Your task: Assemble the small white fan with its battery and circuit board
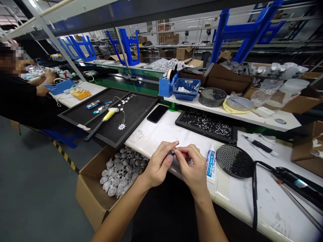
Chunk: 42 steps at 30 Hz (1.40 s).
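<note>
Gripping one small part (172, 152) with left hand (157, 165) and right hand (193, 164), both closed on it. Part's over the white bench (143, 136), left of the blue-and-white tube (211, 164); mostly hidden by fingers.

head cam | at wearer's head | faces forward and down | fingers (164, 148) near, workbench (145, 134) around them

2 forearms (124, 206) angled inward; left hand (158, 165), right hand (193, 165) pinching.
</note>
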Each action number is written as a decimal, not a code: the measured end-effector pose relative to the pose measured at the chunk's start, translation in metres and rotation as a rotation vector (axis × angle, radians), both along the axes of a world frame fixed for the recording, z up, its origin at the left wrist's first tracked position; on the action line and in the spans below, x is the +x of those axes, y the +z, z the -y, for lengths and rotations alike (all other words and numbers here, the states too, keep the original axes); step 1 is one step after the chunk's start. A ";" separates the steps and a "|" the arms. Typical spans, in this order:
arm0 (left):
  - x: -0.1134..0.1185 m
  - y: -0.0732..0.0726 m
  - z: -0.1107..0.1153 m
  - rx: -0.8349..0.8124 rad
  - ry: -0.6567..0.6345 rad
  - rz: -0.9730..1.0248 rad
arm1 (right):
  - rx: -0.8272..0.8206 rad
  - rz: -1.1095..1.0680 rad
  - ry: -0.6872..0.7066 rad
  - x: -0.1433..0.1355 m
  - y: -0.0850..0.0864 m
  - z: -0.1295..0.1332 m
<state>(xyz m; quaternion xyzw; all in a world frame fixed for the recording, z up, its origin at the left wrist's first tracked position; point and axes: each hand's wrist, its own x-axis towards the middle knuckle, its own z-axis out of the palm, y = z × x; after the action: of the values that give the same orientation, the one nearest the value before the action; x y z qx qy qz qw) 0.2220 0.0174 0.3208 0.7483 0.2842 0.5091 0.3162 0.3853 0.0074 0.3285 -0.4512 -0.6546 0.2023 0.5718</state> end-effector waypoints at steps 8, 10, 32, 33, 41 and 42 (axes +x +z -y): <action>-0.008 0.000 0.006 -0.030 0.052 -0.056 | -0.134 0.185 0.050 0.021 0.010 0.007; -0.012 -0.003 0.010 -0.088 0.093 -0.017 | -0.177 0.315 0.051 0.030 0.007 0.007; 0.002 0.010 0.048 -0.566 0.178 0.736 | -0.493 -0.465 0.376 0.033 0.004 0.012; 0.004 0.012 0.049 -0.592 0.167 0.764 | -0.502 -0.494 0.405 0.032 0.004 0.012; 0.008 0.006 0.054 -0.458 0.254 0.596 | -0.527 -0.694 0.545 0.024 0.007 0.013; 0.009 0.006 0.055 -0.411 0.306 0.532 | -0.520 -0.686 0.528 0.023 0.006 0.013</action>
<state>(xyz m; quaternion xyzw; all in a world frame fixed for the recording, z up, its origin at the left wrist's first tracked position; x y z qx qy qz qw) 0.2306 -0.0374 0.3267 0.4595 0.3970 0.6596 0.4430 0.4086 -0.0060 0.3348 -0.3054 -0.4488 0.6330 0.5519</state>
